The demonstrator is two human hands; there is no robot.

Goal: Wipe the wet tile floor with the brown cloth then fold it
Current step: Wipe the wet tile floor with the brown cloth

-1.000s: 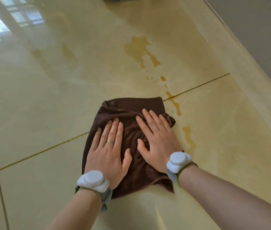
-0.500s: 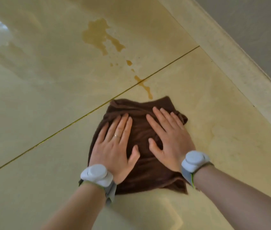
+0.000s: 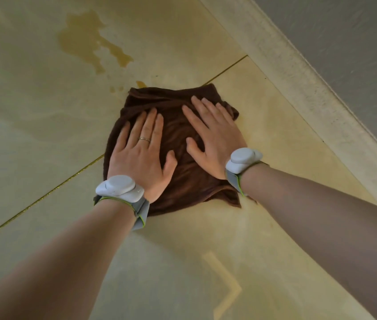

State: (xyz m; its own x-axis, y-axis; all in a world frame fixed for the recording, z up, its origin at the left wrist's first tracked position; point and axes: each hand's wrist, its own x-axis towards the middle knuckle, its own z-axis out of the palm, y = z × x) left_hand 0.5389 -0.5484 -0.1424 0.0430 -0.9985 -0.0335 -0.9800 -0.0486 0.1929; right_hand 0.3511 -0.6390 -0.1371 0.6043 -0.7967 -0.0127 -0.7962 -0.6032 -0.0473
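Note:
The brown cloth (image 3: 178,137) lies bunched and flat on the glossy cream tile floor (image 3: 32,107), across a gold grout line. My left hand (image 3: 140,155) presses on its left half with straight, spread fingers. My right hand (image 3: 212,139) presses on its right half the same way. A large brownish puddle (image 3: 86,35) spreads on the tile beyond the cloth, up and to the left. A few small drops (image 3: 140,83) sit just at the cloth's far edge.
A pale skirting strip (image 3: 298,84) runs diagonally along the right, with a grey wall (image 3: 356,38) behind it. The gold grout line (image 3: 39,199) crosses from lower left to upper right.
Both hands have pushed the cloth forward over the streak of liquid along the grout line, which is now covered. The cloth's far edge has reached the small drops below the big puddle.

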